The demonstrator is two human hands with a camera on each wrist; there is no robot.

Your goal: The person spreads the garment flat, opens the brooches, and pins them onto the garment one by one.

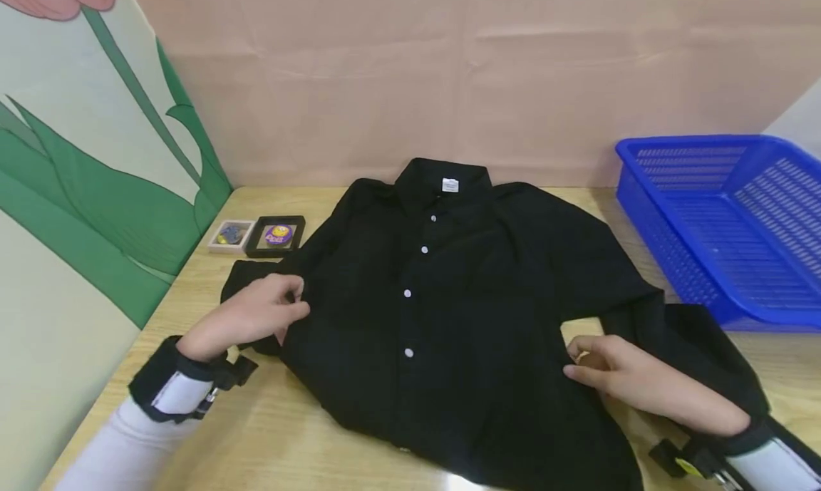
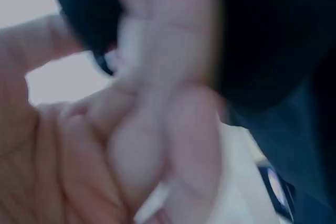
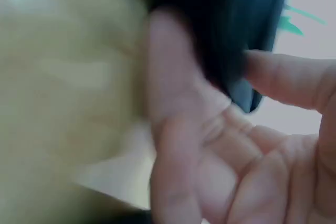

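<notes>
A black button-up shirt [image 1: 449, 284] lies front up with its collar toward the back wall. My left hand [image 1: 259, 313] pinches its side edge on the left, just below the sleeve. On the opposite side, my right hand [image 1: 631, 377] grips the shirt's edge between thumb and fingers. Dark cloth [image 2: 84, 9] passes between thumb and fingers in the left wrist view, which is blurred. In the right wrist view the thumb [image 3: 283, 77] touches a fold of the shirt [image 3: 226, 30]. Part of the left sleeve is hidden behind my left hand.
A blue plastic basket [image 1: 718, 263] stands at the back right, close to a sleeve. Two small framed boxes, one white [image 1: 218, 248] and one black [image 1: 253, 245], sit at the back left of the wooden table [image 1: 288, 420]. A pink-beige wall covering [image 1: 385, 85] rises behind.
</notes>
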